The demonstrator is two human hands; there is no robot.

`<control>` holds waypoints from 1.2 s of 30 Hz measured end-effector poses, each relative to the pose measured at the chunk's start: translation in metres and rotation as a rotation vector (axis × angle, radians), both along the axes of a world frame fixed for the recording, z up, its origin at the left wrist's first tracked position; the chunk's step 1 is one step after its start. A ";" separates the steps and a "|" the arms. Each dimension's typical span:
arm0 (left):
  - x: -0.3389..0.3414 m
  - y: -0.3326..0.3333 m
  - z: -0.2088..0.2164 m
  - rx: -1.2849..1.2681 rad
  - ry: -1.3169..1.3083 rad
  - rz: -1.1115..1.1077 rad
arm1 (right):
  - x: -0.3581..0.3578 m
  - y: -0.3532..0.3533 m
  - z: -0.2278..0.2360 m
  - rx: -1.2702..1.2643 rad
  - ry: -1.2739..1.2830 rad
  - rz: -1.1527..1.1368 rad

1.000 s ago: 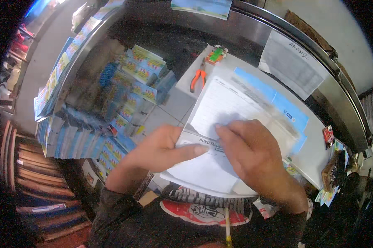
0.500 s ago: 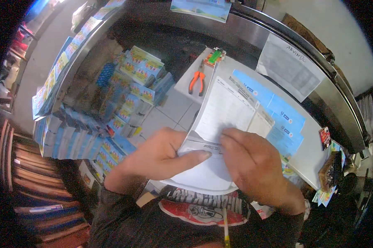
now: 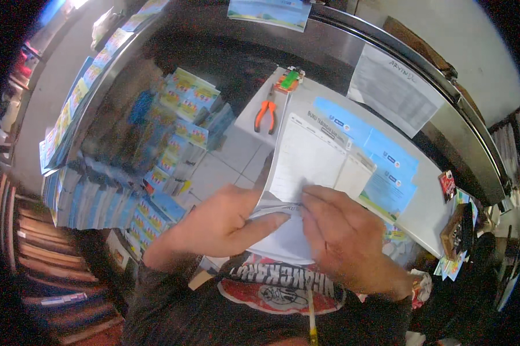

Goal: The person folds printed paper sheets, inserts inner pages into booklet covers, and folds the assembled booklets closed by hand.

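Evidently, the printed sheets (image 3: 312,153) are held in front of the white table (image 3: 424,222), their far part overlapping its near side in view, though contact cannot be confirmed; the left hand (image 3: 228,222) holds them in a narrow grip, thumb across the near part and fingers hidden, presumably to keep the layers aligned; the right hand (image 3: 346,233) lies along their right side with fingertips at the bend, apparently steadying it, but whether it pinches the paper cannot be told; blue sheets (image 3: 389,193) lie overlapped on the table, probably fanned for access; orange-handled pliers (image 3: 265,107) rest at the table's left end, near a green item (image 3: 291,79), seemingly kept clear of the paper; booklet stacks (image 3: 188,95) stand left of the table, likely grouped for order; compared with the frame a second earlier, less paper shows below the hands, the near portion appears more tightly bent, and more of the blue sheets on the table is exposed.
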State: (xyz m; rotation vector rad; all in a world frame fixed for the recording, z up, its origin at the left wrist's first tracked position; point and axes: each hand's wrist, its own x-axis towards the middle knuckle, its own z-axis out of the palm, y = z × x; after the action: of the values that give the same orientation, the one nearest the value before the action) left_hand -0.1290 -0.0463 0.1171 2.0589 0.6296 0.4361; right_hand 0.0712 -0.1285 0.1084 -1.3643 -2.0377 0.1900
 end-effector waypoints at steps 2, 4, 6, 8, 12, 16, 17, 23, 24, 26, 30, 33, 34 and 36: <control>-0.002 -0.001 0.001 -0.006 0.032 0.011 | -0.002 0.001 0.001 0.039 0.028 -0.017; -0.005 -0.001 0.001 -0.017 0.103 -0.023 | -0.003 0.000 -0.007 0.024 0.109 -0.137; -0.004 -0.001 0.001 -0.026 0.176 -0.051 | -0.003 -0.001 -0.013 0.060 0.157 -0.159; -0.002 -0.001 -0.001 -0.095 -0.014 -0.028 | -0.003 -0.001 -0.014 0.098 0.207 -0.175; 0.002 -0.006 0.005 -0.204 0.010 0.045 | -0.001 -0.001 -0.010 0.117 0.156 -0.130; 0.005 -0.009 0.019 -0.219 0.043 0.098 | 0.001 0.000 -0.007 0.101 0.167 -0.056; 0.005 -0.010 0.023 -0.297 0.127 0.133 | 0.001 -0.001 -0.007 0.101 0.164 -0.058; 0.004 -0.017 0.014 0.065 0.101 0.036 | -0.002 -0.014 -0.001 0.107 0.023 -0.160; 0.005 -0.018 0.018 0.065 0.100 0.033 | -0.004 -0.015 -0.001 0.056 0.030 -0.186; 0.008 -0.020 0.029 -0.030 0.254 0.018 | -0.003 -0.015 0.002 0.004 0.038 -0.217; 0.006 -0.025 0.021 0.005 0.217 -0.018 | 0.002 -0.011 0.007 -0.193 0.152 -0.073; 0.010 -0.026 0.019 0.072 0.154 -0.022 | 0.007 -0.012 0.004 -0.213 0.133 -0.006; 0.012 -0.028 0.021 0.099 0.216 -0.024 | 0.009 -0.012 0.004 -0.204 0.115 0.012; 0.014 -0.029 0.023 0.125 0.278 -0.035 | 0.014 -0.010 0.003 -0.165 0.125 0.061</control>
State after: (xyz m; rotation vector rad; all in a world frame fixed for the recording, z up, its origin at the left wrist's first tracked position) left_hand -0.1149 -0.0753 0.1404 2.2684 0.7448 0.1722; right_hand 0.0852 -0.1384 0.1116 -1.3539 -1.9960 0.4683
